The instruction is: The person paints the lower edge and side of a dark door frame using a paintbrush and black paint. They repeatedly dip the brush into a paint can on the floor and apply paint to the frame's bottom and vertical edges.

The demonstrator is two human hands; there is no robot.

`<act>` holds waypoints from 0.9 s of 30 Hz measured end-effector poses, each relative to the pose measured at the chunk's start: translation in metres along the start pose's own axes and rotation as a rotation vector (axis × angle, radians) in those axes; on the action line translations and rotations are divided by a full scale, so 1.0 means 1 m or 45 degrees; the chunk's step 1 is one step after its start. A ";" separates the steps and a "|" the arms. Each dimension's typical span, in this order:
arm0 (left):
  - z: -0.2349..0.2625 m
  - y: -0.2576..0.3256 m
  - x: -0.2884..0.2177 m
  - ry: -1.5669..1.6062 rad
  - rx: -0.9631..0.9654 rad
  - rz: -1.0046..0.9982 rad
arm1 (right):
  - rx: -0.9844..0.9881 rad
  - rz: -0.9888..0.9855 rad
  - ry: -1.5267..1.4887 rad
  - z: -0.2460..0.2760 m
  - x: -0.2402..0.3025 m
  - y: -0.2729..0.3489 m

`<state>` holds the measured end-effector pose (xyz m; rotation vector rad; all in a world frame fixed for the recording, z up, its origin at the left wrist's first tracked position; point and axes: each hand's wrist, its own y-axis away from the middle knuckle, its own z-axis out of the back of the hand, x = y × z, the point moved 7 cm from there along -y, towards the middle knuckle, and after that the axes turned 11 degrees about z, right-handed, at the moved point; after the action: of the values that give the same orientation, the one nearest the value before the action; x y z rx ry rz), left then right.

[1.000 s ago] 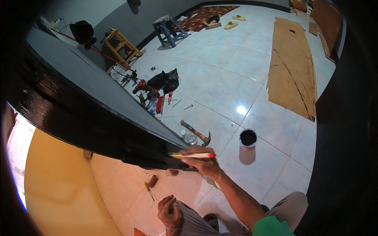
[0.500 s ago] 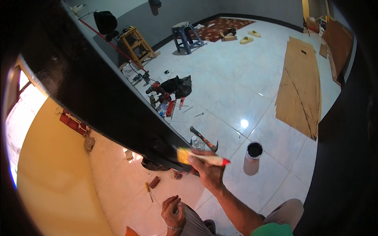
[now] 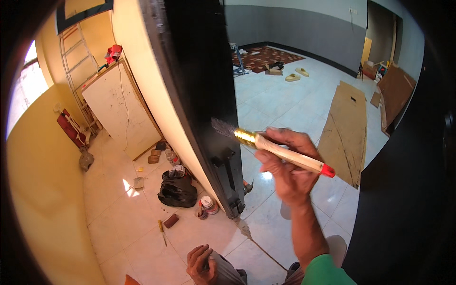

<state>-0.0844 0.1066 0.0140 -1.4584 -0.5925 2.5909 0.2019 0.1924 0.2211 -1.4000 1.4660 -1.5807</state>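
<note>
My right hand [image 3: 290, 166] grips a paintbrush [image 3: 289, 154] by its pale wooden handle, thumb and fingers closed around it. The brush has a red handle end, a gold ferrule and dark bristles pointing up and to the left. Those bristles overlap the face of a tall black door frame [image 3: 202, 71]; whether they touch it I cannot tell. Metal fittings [image 3: 229, 173] show low on the frame. Close to my knee, my left hand [image 3: 203, 264] rests with loosely bent fingers and nothing in it.
Left of the frame are a black plastic bag [image 3: 177, 189], jars [image 3: 208, 203], a yellow-handled screwdriver [image 3: 162, 232], a leaning white board [image 3: 121, 109] and a ladder [image 3: 78, 61]. A hammer head [image 3: 248, 186] shows behind the frame. Cardboard [image 3: 342, 137] lies on the right floor.
The view has turned, so the frame stands more upright and more of the left room shows. My right hand and brush are raised higher. The paint can is out of sight. My left hand stays low.
</note>
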 end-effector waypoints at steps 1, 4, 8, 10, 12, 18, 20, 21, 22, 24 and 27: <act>0.008 0.001 0.003 0.020 -0.024 -0.002 | 0.216 0.115 0.050 0.006 0.001 -0.009; 0.026 -0.001 0.006 0.007 -0.058 0.008 | 0.718 0.153 0.135 -0.016 -0.017 -0.015; 0.026 0.000 0.008 0.068 0.044 0.008 | 0.671 0.261 0.301 -0.027 -0.012 -0.038; 0.032 0.002 0.010 0.093 0.121 -0.031 | 0.554 0.295 0.275 -0.025 0.001 -0.052; 0.042 0.002 0.014 0.109 0.120 -0.058 | 0.638 0.109 0.171 -0.021 -0.002 -0.047; 0.049 0.003 0.016 0.151 0.086 -0.067 | 0.709 0.134 0.247 -0.032 -0.016 -0.034; 0.053 0.002 0.014 0.136 0.091 -0.087 | 0.596 -0.001 0.131 -0.019 -0.013 -0.040; 0.054 0.002 0.017 0.154 0.084 -0.068 | 0.540 -0.069 0.075 -0.011 -0.011 -0.042; 0.054 0.002 0.022 0.166 0.074 -0.052 | 0.696 -0.101 0.148 -0.014 -0.011 -0.039; 0.056 0.002 0.027 0.176 0.060 -0.030 | 0.867 -0.011 0.189 -0.033 -0.019 -0.037; 0.051 0.002 0.026 0.199 0.089 -0.024 | 0.818 -0.124 0.146 -0.039 -0.026 -0.074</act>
<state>-0.1407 0.0979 0.0165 -1.6059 -0.4891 2.4282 0.1915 0.2473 0.2883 -1.0215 0.8260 -1.9828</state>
